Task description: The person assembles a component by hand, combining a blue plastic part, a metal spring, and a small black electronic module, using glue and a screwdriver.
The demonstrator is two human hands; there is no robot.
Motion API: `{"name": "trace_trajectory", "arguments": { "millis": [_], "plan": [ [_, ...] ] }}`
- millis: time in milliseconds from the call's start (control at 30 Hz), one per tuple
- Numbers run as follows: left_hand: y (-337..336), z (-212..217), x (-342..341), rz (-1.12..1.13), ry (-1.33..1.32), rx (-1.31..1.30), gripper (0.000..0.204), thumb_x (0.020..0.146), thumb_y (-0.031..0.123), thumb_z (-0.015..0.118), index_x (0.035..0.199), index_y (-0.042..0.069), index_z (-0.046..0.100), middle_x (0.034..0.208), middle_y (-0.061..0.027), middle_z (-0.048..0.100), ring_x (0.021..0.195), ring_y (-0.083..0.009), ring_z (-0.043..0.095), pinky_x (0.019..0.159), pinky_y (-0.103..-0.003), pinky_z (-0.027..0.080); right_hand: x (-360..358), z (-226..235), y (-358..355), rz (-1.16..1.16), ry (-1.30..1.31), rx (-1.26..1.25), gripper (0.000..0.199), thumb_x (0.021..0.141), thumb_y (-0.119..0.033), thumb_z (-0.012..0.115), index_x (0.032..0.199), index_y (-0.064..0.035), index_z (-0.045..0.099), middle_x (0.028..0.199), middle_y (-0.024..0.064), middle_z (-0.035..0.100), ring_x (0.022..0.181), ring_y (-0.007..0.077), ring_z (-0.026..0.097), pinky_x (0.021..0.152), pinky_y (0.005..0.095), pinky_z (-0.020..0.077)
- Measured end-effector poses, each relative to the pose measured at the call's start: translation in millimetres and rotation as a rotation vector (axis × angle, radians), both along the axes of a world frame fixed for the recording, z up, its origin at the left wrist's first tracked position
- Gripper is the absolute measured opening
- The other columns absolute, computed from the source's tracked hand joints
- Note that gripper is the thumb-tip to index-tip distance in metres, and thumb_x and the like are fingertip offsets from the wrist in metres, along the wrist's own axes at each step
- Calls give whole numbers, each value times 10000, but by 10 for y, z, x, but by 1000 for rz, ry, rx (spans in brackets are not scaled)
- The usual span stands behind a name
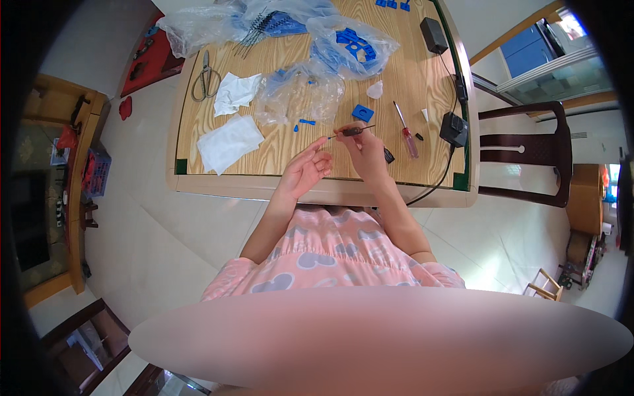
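Note:
My right hand [366, 150] pinches a small dark brown piece [353, 132] with a thin rod sticking out at either end, just above the table's front edge. Its left tip, which looks bluish, reaches the fingertips of my left hand [307, 170]. That hand is turned palm up, index finger stretched out and the others loosely bent. I cannot tell whether it touches the tip. Just beyond lie a blue square block [362, 113] with a round hollow and small blue pieces [307, 122]. A black piece [389, 156] is partly hidden by my right wrist.
Right of my hands lie a red-handled screwdriver [407, 135] and a black power adapter [454, 129] with its cable. To the left are scissors [207, 78] and white tissues [230, 144]. Clear plastic bags [300, 92] spread behind, one holding blue parts [356, 45]. A dark chair [522, 148] stands at right.

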State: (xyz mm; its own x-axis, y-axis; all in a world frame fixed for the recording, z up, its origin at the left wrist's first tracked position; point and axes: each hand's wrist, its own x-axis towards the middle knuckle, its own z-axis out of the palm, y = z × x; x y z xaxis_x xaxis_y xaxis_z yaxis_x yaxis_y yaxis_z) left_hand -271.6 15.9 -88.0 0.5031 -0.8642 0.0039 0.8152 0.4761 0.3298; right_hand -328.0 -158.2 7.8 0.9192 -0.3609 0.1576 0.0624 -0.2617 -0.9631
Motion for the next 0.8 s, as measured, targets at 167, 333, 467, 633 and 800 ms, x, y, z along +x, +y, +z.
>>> {"name": "trace_trajectory", "arguments": {
  "millis": [167,333,467,633,800],
  "plan": [
    [3,-34,-1,-3,6,-23,561,982,228,479,1478,55,281,1178,-125,602,1060,-235,583,919,-378,472,62,-18,28,-111,13,-138,128,887,-87,634,992,-20,662,776,83,682,727,162,665,660,295,507],
    [-5,-18,2,4,-9,-22,528,992,227,459,1468,56,305,1179,-127,601,1056,-235,584,928,-384,469,159,-76,61,-105,-18,-174,124,883,-88,636,991,-29,650,766,106,668,697,171,653,645,313,503],
    [-14,29,-12,11,16,25,433,993,216,472,1405,90,422,1151,-146,622,1008,-220,587,883,-367,454,209,-118,55,-121,-7,-150,104,878,-85,636,968,-32,636,761,119,661,698,211,658,636,329,497],
    [-6,31,-6,15,28,5,419,993,223,473,1391,96,441,1148,-145,623,986,-214,584,877,-360,452,220,-133,82,-94,-24,-329,87,894,-67,612,955,-7,631,808,88,692,710,172,654,651,300,493],
    [-9,31,-8,17,12,25,421,990,228,476,1392,105,444,1157,-150,618,983,-216,580,873,-356,445,213,-165,84,-110,-45,-341,79,882,-57,620,946,-11,630,792,97,672,704,196,647,645,310,487]
  ]
}}
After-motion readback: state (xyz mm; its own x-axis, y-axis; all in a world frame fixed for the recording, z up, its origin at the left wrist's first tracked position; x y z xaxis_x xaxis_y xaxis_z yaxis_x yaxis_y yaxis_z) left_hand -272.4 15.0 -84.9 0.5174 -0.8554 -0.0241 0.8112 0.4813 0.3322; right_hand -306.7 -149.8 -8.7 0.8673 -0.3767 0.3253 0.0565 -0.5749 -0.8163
